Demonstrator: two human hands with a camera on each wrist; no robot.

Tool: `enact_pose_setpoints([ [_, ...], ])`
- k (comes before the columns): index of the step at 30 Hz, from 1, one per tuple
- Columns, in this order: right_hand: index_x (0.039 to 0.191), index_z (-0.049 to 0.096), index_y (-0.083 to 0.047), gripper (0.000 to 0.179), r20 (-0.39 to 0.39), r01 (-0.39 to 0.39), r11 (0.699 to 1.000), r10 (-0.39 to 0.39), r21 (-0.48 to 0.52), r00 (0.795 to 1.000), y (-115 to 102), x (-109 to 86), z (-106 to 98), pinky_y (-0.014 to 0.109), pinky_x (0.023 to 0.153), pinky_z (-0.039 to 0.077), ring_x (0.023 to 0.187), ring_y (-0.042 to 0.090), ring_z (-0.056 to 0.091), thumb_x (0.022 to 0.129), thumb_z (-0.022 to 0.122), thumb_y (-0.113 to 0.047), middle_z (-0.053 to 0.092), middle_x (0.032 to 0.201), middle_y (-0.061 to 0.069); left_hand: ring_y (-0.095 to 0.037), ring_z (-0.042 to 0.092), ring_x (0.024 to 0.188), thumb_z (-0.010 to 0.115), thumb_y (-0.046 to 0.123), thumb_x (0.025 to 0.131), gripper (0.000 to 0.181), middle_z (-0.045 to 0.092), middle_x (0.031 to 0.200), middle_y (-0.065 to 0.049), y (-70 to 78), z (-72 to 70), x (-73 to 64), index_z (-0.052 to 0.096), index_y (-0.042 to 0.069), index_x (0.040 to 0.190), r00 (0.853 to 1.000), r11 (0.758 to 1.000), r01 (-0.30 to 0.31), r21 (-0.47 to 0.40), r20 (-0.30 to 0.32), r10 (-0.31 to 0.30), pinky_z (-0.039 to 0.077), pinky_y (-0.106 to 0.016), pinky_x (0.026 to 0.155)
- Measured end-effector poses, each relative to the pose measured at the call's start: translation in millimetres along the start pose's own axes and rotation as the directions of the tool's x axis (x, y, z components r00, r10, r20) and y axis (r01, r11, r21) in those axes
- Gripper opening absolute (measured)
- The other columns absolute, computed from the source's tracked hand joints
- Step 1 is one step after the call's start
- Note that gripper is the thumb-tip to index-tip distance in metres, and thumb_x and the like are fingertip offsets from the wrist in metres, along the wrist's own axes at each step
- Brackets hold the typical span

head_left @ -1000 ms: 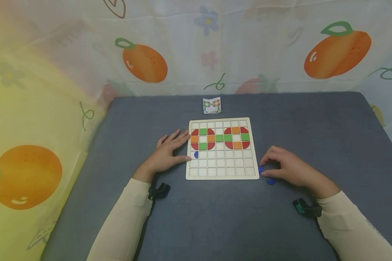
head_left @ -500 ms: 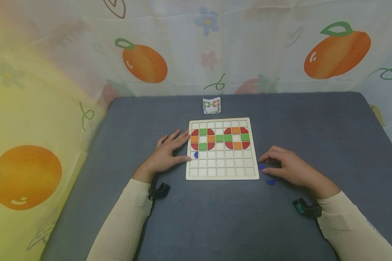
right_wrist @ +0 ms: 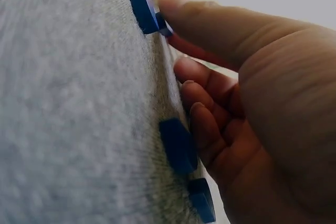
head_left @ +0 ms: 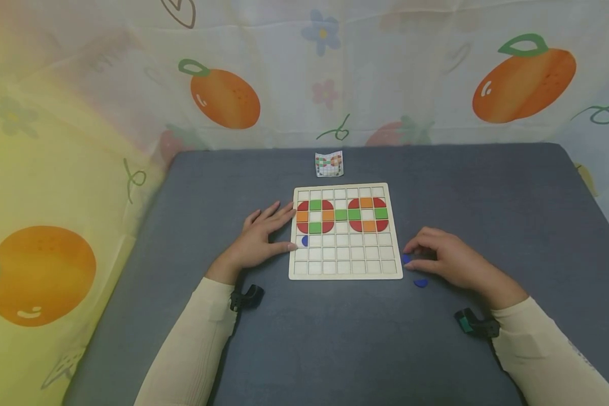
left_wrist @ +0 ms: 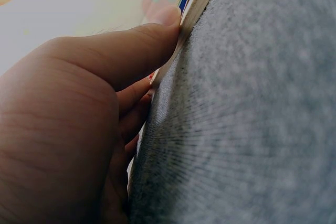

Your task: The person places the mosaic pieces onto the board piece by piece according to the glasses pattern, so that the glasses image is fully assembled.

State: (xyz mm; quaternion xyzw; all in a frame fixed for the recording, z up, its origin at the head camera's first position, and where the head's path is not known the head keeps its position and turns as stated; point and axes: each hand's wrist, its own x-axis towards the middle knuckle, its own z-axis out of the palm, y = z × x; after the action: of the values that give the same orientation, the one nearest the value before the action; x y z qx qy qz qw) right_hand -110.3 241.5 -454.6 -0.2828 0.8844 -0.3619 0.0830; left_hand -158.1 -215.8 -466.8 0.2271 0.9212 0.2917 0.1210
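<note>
A pale wooden grid board (head_left: 344,276) lies on the table, with red, green and orange tiles set in its upper rows. One blue semicircle tile (head_left: 305,241) sits in a cell at its left. My left hand (head_left: 256,239) rests with spread fingers against the board's left edge, the thumb (left_wrist: 147,43) touching the rim. Beyond the board's right edge, my right hand (head_left: 449,256) pinches a small blue tile (head_left: 406,259) between thumb and index finger, low over the cloth. Another blue semicircle (head_left: 421,283) lies just below that thumb.
Two more blue pieces, a nearer one (right_wrist: 179,145) and a farther one (right_wrist: 202,200), lie under the right palm, hidden in the head view. A small printed pattern card (head_left: 329,164) lies behind the board. A fruit-printed curtain (head_left: 284,73) hangs behind the grey table (head_left: 335,338).
The blue tile at the right fingertips has shifted slightly upward, and the right fingers have adjusted around it. The left hand and the board have stayed still.
</note>
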Motion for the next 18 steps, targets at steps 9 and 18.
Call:
enact_pose_setpoints([
  [9,0.112,0.08,-0.017,0.018,0.007,0.013,0.999,-0.013,-0.041,1.0,2.3,0.7,-0.7,0.035,0.078,0.051,0.089,0.01,0.056,0.096,0.088,-0.014,0.059,0.098,-0.013,-0.022,0.007,0.166,0.083,0.047,0.098,0.094,0.024,0.178,0.008,1.7,-2.0,-1.0,0.034,0.019,0.173,1.0,1.0,0.002,0.006,0.0,-0.002,-0.004,-0.059,0.126],
  [18,0.108,0.079,-0.018,0.016,-0.091,0.019,0.999,-0.022,-0.037,0.996,0.6,-0.5,4.1,0.034,0.073,0.052,0.084,0.007,0.058,0.096,0.088,-0.014,0.06,0.095,-0.015,-0.021,0.007,0.166,0.082,0.047,0.098,0.093,0.024,0.178,0.01,0.6,-1.1,-0.5,0.034,0.02,0.173,1.0,1.0,0.005,0.004,0.004,-0.005,-0.004,-0.058,0.126],
])
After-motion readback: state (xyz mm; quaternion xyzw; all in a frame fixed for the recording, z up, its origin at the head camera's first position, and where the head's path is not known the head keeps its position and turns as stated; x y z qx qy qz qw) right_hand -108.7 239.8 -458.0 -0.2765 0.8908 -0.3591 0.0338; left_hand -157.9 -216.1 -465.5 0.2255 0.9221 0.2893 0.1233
